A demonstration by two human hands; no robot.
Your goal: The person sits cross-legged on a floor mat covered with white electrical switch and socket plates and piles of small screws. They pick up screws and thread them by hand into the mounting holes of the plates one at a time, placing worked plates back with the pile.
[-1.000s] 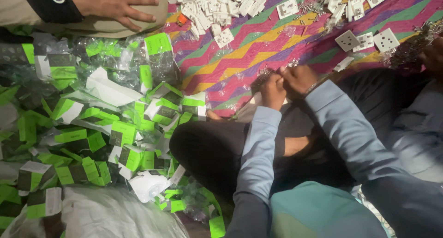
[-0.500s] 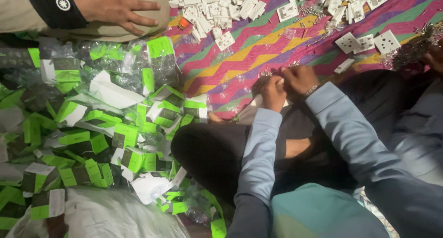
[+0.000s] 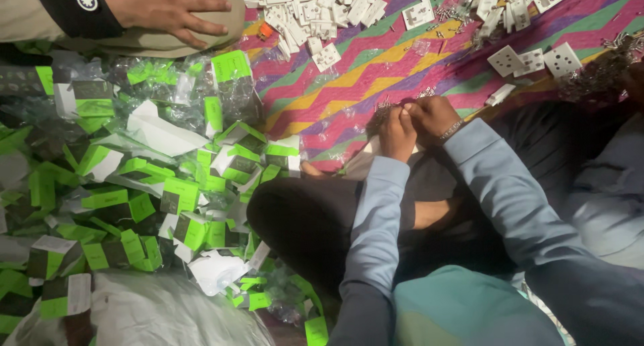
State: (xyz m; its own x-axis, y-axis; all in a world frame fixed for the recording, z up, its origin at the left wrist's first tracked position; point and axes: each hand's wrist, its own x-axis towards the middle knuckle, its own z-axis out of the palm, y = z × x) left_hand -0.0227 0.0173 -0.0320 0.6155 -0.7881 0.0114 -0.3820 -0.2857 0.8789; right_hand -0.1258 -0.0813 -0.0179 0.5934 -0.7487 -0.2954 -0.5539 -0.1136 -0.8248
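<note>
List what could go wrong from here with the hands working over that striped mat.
1. The left hand and right hand are pressed together over the striped mat; what they hold is hidden, and a small part might drop and get lost against the busy pattern.
2. Loose screws lie scattered near the white socket plates, so they may roll or mix.
3. The green-labelled packets crowd the knee and could slide into the work spot.

Single head camera looks steeply down, close over the lap.
</note>
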